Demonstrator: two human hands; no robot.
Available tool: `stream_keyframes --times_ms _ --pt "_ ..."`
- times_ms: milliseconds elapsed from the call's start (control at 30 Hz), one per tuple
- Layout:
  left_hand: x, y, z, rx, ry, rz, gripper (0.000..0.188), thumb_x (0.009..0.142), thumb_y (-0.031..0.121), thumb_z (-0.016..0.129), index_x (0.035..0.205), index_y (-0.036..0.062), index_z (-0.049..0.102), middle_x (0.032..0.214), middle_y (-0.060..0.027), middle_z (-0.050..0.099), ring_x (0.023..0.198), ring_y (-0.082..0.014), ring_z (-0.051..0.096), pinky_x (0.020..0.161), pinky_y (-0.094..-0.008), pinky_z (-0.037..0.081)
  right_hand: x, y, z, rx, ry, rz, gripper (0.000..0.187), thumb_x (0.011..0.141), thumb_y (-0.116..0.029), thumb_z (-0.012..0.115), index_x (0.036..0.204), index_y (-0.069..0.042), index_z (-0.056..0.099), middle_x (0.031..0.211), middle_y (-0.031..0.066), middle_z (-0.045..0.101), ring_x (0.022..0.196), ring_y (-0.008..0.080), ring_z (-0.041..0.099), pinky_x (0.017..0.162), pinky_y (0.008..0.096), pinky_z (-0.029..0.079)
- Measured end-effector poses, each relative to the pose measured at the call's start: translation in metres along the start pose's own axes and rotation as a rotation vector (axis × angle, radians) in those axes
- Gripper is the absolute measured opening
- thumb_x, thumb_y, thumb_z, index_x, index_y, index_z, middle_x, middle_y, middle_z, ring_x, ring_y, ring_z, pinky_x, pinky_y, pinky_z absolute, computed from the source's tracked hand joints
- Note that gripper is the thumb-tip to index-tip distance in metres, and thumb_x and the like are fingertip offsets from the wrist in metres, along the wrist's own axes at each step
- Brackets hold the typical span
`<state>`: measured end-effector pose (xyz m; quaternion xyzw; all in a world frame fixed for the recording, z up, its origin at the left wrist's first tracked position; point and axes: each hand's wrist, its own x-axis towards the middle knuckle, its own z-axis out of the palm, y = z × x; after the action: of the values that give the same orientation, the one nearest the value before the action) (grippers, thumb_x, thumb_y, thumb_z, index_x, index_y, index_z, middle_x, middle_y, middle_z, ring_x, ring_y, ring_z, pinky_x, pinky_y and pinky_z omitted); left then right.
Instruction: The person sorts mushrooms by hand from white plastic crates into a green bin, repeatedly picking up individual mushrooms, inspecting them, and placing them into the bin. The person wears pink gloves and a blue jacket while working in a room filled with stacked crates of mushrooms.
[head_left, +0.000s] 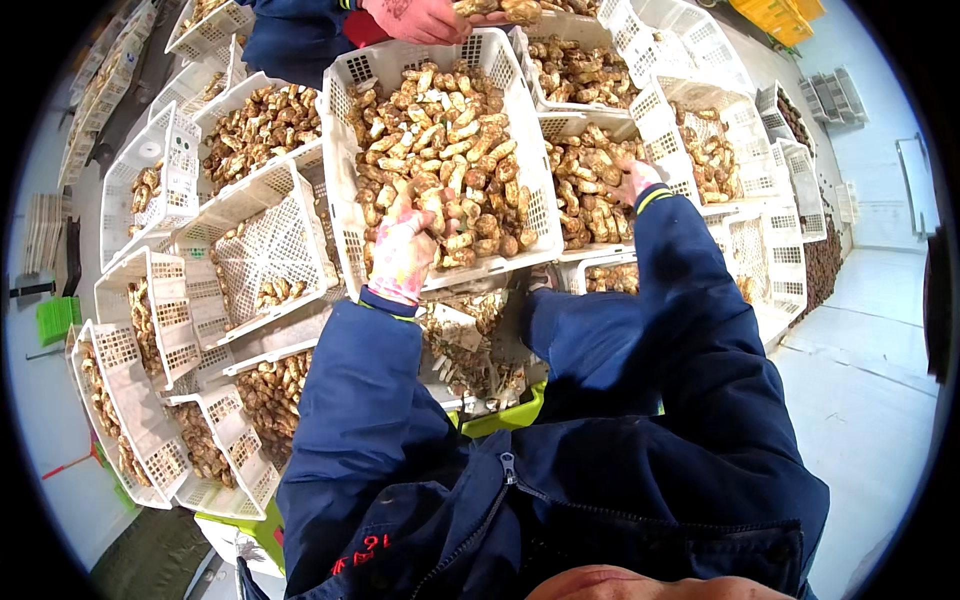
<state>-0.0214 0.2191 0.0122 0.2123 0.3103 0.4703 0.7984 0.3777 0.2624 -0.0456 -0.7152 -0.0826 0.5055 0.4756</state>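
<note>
Brown and cream mushrooms (440, 140) fill a white perforated crate (341, 190) in front of me. My left hand (402, 250), in a pink-and-white glove, is at this crate's near left corner, its fingers curled round a mushroom (432, 203) among the others. My right hand (638, 182), also gloved, reaches over a smaller white crate (600, 252) on the right, its fingers apart beside the mushrooms (585, 190) in it. The undersides of both hands are hidden.
Across the crate, a co-worker's pink-gloved hand (418, 16) is near mushrooms (522, 10). White crates (160, 190) with mushrooms crowd both sides, one (270, 240) holding only a few. A green bin (510, 415) with trimmings (475, 345) stands below, by my leg.
</note>
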Motion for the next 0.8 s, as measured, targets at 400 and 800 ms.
stream_keyframes --times_ms 400,800 --pt "-0.008 0.009 0.015 0.025 -0.006 0.042 0.052 0.083 -0.001 0.038 0.134 0.0048 0.030 0.120 -0.0181 0.049 0.096 -0.0264 0.055 0.082 -0.0360 0.047 -0.085 -0.128 0.060 -0.194 -0.240 -0.545 0.040 0.091 -0.020 0.049 0.125 0.001 0.046 0.115 0.0200 0.057 0.102 0.0303 0.058 0.088 0.0369 0.049" --pt "-0.024 0.008 0.002 0.753 -0.011 0.499 0.061 0.078 -0.007 0.046 0.136 0.0021 0.032 0.132 -0.0213 0.043 0.120 -0.0284 0.046 0.097 -0.0322 0.039 -0.200 0.077 0.178 -0.273 -0.692 -0.422 0.049 0.086 -0.026 0.060 0.122 0.005 0.046 0.113 0.0127 0.057 0.102 0.0169 0.054 0.087 0.0278 0.042"
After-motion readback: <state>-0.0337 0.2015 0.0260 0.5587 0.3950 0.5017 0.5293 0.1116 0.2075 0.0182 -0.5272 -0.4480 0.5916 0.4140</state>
